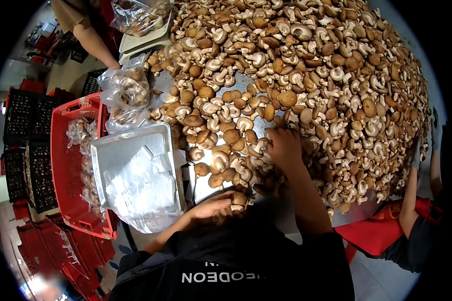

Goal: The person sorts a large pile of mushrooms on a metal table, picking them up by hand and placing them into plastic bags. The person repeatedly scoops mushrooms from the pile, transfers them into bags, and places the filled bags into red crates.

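Brown-capped shiitake mushrooms (336,95) with pale stems cover the metal table in a large heap. Low at the near edge, my left hand (213,206) cups a mushroom (239,199), with more mushrooms partly hidden beside it. Further right and forward, my right hand (285,146) reaches into the looser mushrooms at the heap's near side. Its fingers are curled down among them, and what they grip, if anything, is hidden. Between and ahead of my hands lie scattered mushrooms (220,160) on the bare metal.
On my left stands a metal tray (98,173) holding clear plastic bags (140,185). Beyond it a red crate (60,165) contains bagged mushrooms. Filled bags (128,93) and a pale scale (145,42) sit farther off. Another person's arm (95,45) and a gloved co-worker's arm (412,190) flank the table.
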A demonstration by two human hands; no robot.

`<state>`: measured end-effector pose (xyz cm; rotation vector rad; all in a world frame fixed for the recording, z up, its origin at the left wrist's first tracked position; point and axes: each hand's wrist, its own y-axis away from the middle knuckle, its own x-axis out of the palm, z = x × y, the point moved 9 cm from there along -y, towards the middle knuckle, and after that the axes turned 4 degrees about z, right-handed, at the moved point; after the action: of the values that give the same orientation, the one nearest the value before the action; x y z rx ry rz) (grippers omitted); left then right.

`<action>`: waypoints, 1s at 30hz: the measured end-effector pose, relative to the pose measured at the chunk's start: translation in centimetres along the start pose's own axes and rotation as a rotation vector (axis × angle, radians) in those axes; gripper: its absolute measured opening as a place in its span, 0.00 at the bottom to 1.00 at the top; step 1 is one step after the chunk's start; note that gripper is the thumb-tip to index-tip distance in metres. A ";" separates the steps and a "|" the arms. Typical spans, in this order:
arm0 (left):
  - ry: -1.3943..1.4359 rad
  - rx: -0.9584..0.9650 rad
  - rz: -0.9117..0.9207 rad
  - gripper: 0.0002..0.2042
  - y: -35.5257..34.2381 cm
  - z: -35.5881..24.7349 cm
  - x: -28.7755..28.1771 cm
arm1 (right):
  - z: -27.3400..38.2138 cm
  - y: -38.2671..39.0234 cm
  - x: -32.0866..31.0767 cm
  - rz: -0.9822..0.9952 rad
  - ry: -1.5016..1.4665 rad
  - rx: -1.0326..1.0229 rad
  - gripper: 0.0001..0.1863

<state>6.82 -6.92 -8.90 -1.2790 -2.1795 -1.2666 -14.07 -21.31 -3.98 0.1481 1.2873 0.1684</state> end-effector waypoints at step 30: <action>0.463 0.187 0.121 0.28 2.5 0.3 4.0 | -2.5 -1.8 -2.2 -0.039 -1.247 0.192 0.19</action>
<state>6.68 -3.96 -5.21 -0.9180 -1.8132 -1.1431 -17.04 -23.49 -2.93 0.3251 0.0578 -0.0911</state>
